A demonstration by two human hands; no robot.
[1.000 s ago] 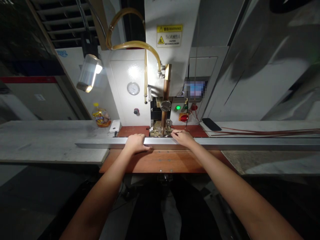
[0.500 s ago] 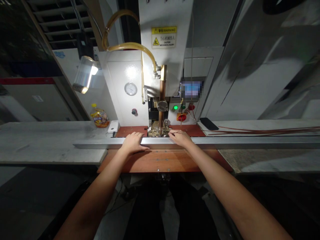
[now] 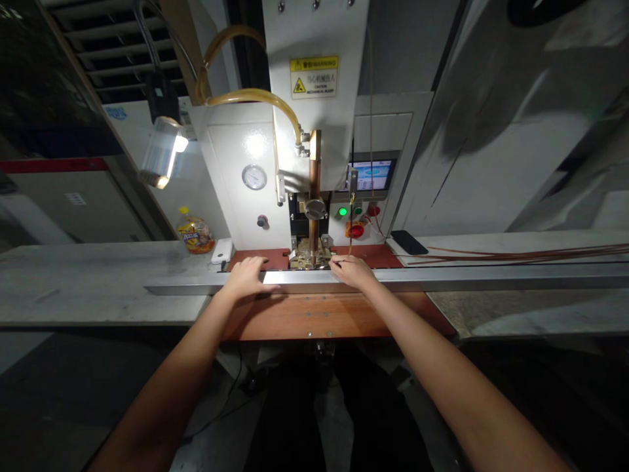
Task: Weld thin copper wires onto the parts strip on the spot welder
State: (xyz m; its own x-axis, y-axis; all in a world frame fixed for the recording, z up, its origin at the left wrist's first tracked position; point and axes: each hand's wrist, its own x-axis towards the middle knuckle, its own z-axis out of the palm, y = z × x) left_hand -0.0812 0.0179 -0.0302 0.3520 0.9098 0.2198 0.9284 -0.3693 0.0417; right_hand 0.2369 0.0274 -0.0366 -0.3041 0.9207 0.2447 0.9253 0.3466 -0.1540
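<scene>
A long silver metal bar (image 3: 289,282) lies crosswise on the brown machine table (image 3: 275,321). Over it rests my left hand (image 3: 246,278), with fingers across the far side and thumb stretched along the near side, gripping the bar. To the right, my right hand (image 3: 352,270) leans on the bar with its fingertips pinched together. A thin dark sliver shows at those fingertips, too small to name. Between my hands, just behind the bar, stands the brass-coloured fixture (image 3: 307,257). A copper electrode rod (image 3: 315,239) comes down onto it from the white machine head (image 3: 319,33).
Thin brown rods (image 3: 511,254) and a black phone (image 3: 409,242) lie on the right-hand bench. On the left bench stand a bottle of amber liquid (image 3: 195,234) and a small white box (image 3: 223,251). A lit lamp (image 3: 164,154) hangs at upper left; the machine has a lit screen (image 3: 373,176).
My left hand has slid a little to the left along the bar. My right hand keeps its place by the fixture, and the bar looks unmoved. The camera view has shifted slightly.
</scene>
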